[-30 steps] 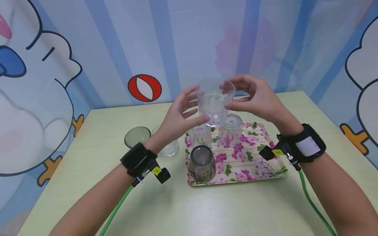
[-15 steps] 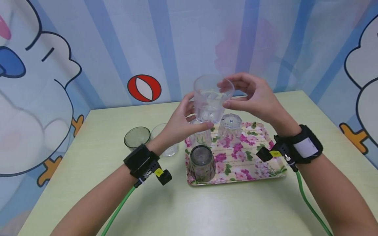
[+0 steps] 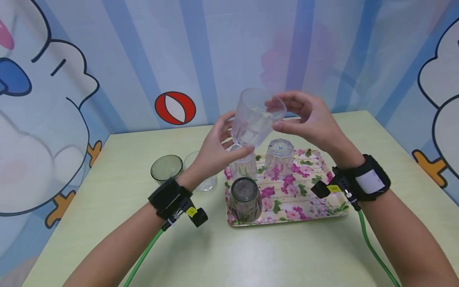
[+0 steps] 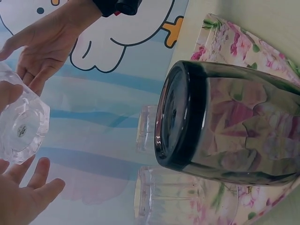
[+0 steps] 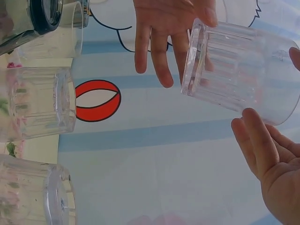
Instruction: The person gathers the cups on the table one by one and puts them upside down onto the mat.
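Above the far part of the tray, I hold a clear tumbler (image 3: 251, 123) with both hands. It is tilted, its mouth up to the right and its base down to the left. My left hand (image 3: 217, 149) grips it low, thumb near the base. My right hand (image 3: 310, 121) pinches the rim, thumb outside; in the right wrist view its fingers lie along the mouth end of the tumbler (image 5: 229, 70). Below, two clear tumblers (image 3: 279, 157) and a smoky dark glass (image 3: 246, 201) stand upside down on the floral tray (image 3: 305, 207).
Left of the tray, a greenish glass (image 3: 166, 167) stands mouth up on the table (image 3: 201, 255). Beside it another clear glass (image 3: 206, 183) is partly hidden by my left hand. A printed cloth wall (image 3: 222, 52) rises behind the table.
The tumbler has risen slightly and tipped, its base swinging left while its mouth leans right. My left hand has shifted its hold at the base; my right hand stays at the rim.
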### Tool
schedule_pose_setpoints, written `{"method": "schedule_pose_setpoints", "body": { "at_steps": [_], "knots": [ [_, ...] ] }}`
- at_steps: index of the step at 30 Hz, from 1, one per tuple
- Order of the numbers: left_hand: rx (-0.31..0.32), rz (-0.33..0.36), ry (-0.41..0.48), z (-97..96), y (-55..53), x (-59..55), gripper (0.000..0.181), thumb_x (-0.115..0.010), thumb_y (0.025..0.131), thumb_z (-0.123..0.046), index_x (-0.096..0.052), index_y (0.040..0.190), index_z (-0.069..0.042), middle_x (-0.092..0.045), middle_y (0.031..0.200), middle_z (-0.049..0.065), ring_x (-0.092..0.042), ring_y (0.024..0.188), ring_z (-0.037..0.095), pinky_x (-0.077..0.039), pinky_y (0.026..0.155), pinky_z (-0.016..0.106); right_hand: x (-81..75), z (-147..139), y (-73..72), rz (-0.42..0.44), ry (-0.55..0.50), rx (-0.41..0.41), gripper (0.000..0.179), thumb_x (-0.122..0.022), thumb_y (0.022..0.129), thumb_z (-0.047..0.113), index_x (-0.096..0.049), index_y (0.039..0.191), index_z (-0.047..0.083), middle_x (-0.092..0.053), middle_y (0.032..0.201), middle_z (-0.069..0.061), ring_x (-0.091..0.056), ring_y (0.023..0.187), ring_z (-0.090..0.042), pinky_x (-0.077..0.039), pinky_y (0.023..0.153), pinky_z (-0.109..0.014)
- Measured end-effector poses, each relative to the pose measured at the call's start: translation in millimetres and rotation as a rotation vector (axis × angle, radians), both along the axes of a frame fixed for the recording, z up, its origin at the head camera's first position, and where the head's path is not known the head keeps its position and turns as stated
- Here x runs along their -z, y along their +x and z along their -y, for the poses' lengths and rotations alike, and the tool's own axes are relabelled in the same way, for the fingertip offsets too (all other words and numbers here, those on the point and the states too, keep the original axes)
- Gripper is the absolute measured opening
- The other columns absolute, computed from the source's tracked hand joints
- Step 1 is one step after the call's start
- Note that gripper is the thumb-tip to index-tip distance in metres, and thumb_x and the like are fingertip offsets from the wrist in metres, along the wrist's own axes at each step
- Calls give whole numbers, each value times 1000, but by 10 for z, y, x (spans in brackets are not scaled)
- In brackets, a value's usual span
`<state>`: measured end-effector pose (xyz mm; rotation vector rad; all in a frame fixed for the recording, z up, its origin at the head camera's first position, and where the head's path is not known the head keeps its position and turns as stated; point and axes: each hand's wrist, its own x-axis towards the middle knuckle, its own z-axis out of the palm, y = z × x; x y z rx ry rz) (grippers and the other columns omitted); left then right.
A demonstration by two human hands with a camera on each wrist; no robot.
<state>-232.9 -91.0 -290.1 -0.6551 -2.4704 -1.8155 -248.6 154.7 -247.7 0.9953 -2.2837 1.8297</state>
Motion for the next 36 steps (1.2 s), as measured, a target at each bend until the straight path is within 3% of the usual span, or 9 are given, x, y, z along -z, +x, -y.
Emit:
{"method": "schedule_pose_setpoints", "body": {
  "at_steps": [7, 17, 25, 36],
  "knots": [
    [-6, -34, 36, 28, 8, -17, 80, -74, 81, -13, -29, 147, -26, -50, 140, 5, -54, 125, 21, -45, 111, 37, 50, -41, -11, 10, -4, 1, 49, -68, 87, 8, -51, 133, 6, -66, 123, 8, -59, 116, -4, -55, 87, -17],
    [-33, -63, 15, 76, 30, -60, 81, -74, 81, -14, -30, 147, -27, -44, 146, 5, -50, 130, 21, -45, 111, 35, 106, -90, 12, 33, 67, 39, 48, -66, 89, 10, -51, 134, 10, -64, 124, 12, -57, 117, -1, -54, 88, -15],
    [-35, -78, 35, 91, 52, -100, 79, -73, 82, -12, -31, 147, -26, -43, 148, 4, -50, 130, 21, -45, 111, 34, 151, -140, 11, 67, 143, 91, 49, -64, 91, 15, -49, 137, 11, -59, 130, 6, -55, 117, 2, -51, 91, -14],
    [-22, -109, 66, 105, 64, -141, 78, -72, 83, -11, -31, 147, -26, -42, 149, 3, -49, 133, 21, -46, 110, 31, 208, -173, 3, 100, 141, 26, 47, -63, 92, 14, -48, 137, 11, -63, 123, 15, -58, 114, 1, -53, 88, -16]
  ]
}}
